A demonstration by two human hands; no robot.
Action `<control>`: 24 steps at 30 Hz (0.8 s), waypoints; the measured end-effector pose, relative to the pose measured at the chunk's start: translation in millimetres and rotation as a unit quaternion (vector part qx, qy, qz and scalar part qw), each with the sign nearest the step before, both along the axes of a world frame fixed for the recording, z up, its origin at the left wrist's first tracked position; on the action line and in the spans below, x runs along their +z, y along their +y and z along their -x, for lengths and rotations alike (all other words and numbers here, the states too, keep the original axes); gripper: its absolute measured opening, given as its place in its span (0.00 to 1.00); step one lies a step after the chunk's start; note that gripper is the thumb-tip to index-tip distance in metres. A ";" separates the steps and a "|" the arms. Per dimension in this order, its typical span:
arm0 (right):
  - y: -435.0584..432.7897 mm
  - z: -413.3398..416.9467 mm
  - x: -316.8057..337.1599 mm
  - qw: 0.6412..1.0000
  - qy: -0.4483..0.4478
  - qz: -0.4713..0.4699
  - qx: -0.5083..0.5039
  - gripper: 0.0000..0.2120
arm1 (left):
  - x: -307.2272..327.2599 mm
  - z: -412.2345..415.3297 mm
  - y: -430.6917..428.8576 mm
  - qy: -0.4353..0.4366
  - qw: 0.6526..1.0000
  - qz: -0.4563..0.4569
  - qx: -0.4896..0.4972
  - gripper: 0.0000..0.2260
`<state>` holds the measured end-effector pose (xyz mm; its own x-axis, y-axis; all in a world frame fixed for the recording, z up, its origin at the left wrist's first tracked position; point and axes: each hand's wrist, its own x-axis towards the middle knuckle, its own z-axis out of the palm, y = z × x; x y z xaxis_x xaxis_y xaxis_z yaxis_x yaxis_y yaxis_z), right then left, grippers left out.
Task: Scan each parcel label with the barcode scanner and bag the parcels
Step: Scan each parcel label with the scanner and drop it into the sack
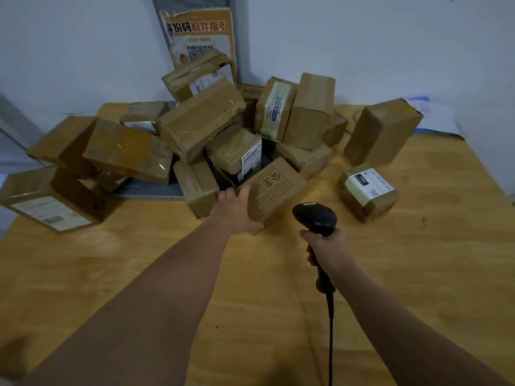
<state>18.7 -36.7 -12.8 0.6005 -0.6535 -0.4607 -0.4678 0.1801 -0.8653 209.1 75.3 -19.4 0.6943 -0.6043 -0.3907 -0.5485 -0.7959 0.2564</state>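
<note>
A pile of several brown cardboard parcels [200, 121] covers the back of the wooden table [111, 274]. My left hand [237, 210] grips the near left corner of a small printed box [278, 190] at the front of the pile, thumb on its top. My right hand [326, 249] holds the black barcode scanner [316, 215] by its handle, head pointing toward that box; its cable [331, 344] runs down toward me. A parcel with a white label [367, 190] sits alone to the right.
A tall box [383, 132] stands at the right of the pile. An orange poster [200, 34] leans on the white wall behind. Papers [434, 115] lie at the table's far right corner. A labelled box [47, 201] overhangs the left edge.
</note>
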 end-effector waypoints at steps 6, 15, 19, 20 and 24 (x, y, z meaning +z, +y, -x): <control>-1.4 7.4 3.4 0.999 -0.022 0.016 -0.031 0.05 | -15.5 46.5 34.3 -0.151 0.984 0.086 -0.028 0.52; 4.6 17.7 12.4 0.994 -0.097 0.041 0.001 0.08 | -51.3 77.8 114.0 -0.292 0.936 0.154 -0.122 0.28; 8.4 16.5 16.2 0.997 -0.068 0.024 0.012 0.06 | -20.7 81.9 96.1 -0.138 0.953 0.262 0.068 0.18; 9.0 15.2 16.6 0.998 -0.061 0.016 0.015 0.07 | -15.2 77.6 90.1 -0.116 0.942 0.283 0.137 0.19; 12.6 5.9 16.8 0.998 -0.037 -0.046 0.020 0.14 | -1.4 53.9 70.7 0.080 0.915 0.237 0.317 0.27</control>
